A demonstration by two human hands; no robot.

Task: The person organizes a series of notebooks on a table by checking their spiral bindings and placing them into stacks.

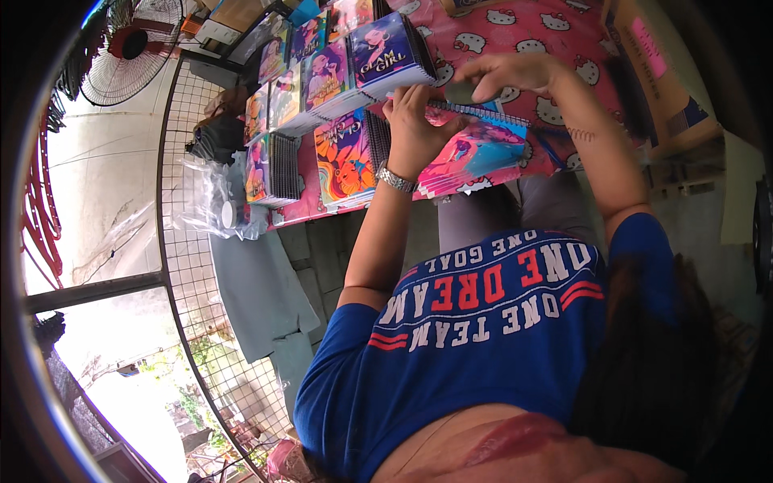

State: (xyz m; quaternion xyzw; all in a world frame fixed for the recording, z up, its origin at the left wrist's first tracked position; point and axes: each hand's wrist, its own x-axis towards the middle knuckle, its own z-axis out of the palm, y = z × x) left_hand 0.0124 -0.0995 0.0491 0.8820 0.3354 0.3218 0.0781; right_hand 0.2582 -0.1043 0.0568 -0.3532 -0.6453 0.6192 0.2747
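Observation:
A spiral-bound notebook (477, 151) with a pink and blue cover lies on top of a small stack at the table's near edge. My left hand (415, 129), with a silver watch on its wrist, grips the notebook's left side, thumb on the cover. My right hand (515, 74) is curled over the far edge by the wire spiral, fingers pinched on it around something dark that I cannot make out. Both forearms reach up from my blue shirt.
Several stacks of colourful spiral notebooks (354, 60) stand in rows on the pink patterned tablecloth (515, 24). A cardboard box (652, 72) stands at the right. At the left are a clear plastic bag (205, 197), a wire mesh fence (189, 266) and a standing fan (129, 44).

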